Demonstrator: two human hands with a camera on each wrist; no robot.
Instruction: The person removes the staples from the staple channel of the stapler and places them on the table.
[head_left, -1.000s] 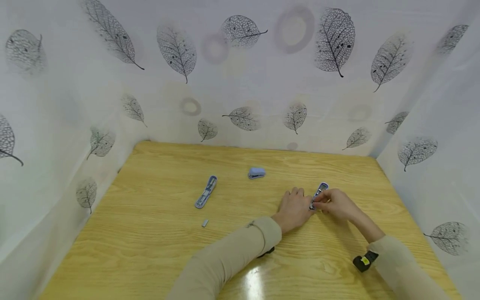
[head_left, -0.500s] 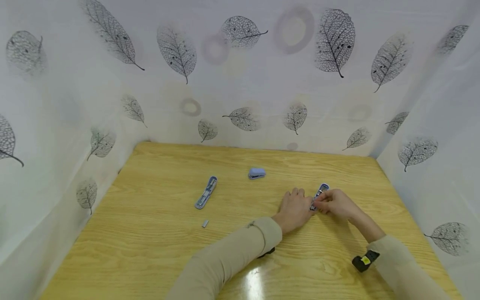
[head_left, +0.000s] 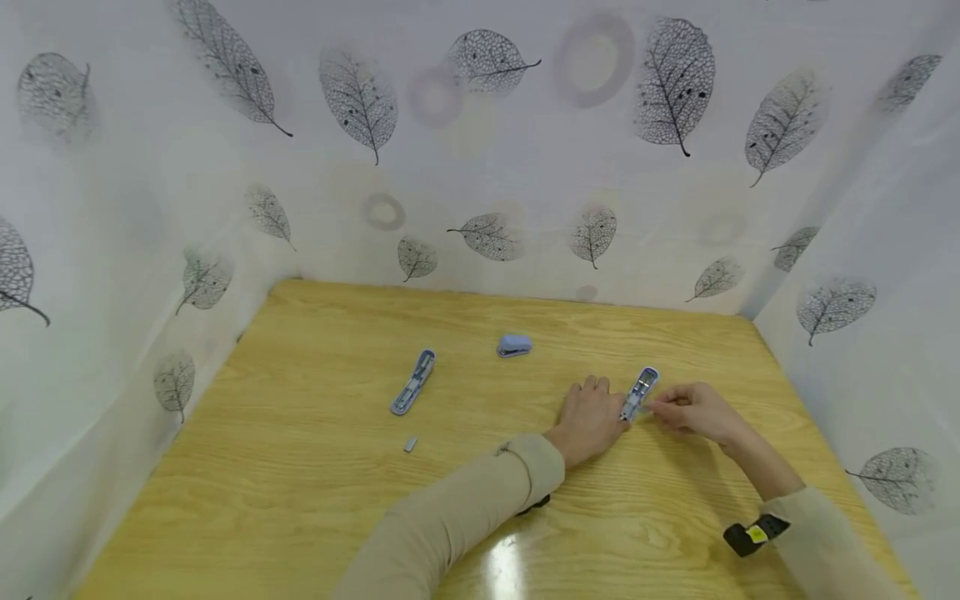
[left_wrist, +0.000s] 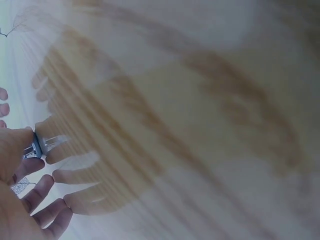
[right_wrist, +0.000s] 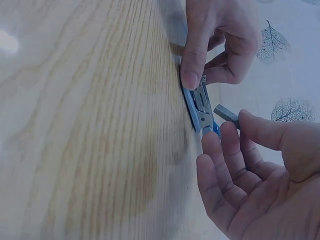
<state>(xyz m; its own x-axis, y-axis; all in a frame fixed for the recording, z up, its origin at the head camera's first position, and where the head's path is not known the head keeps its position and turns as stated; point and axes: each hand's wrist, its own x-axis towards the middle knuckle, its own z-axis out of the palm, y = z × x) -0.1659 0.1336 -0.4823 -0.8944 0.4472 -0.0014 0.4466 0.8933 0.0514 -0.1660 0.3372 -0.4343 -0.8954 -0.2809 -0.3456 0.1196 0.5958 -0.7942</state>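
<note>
My left hand (head_left: 589, 427) rests on the table's right half. Between its thumb and finger it grips the near end of an opened-out blue stapler (head_left: 640, 392), whose metal inside faces up. The stapler's end (left_wrist: 36, 147) pokes out between thumb and finger in the left wrist view. Just right of the stapler, my right hand (head_left: 699, 412) pinches a small grey strip of staples (right_wrist: 227, 114) between thumb and finger. In the right wrist view the strip is beside the stapler's metal channel (right_wrist: 202, 100), apart from it.
Another opened blue stapler (head_left: 412, 383) lies left of centre on the wooden table (head_left: 300, 500). A loose staple strip (head_left: 410, 445) is just below it. Towards the back stands a closed small blue stapler (head_left: 513, 346). Leaf-patterned curtains (head_left: 480, 167) surround the table's back and sides.
My right hand has moved off the stapler to the right, and the strip of staples shows in its fingertips. My left hand keeps its hold on the stapler in the same place.
</note>
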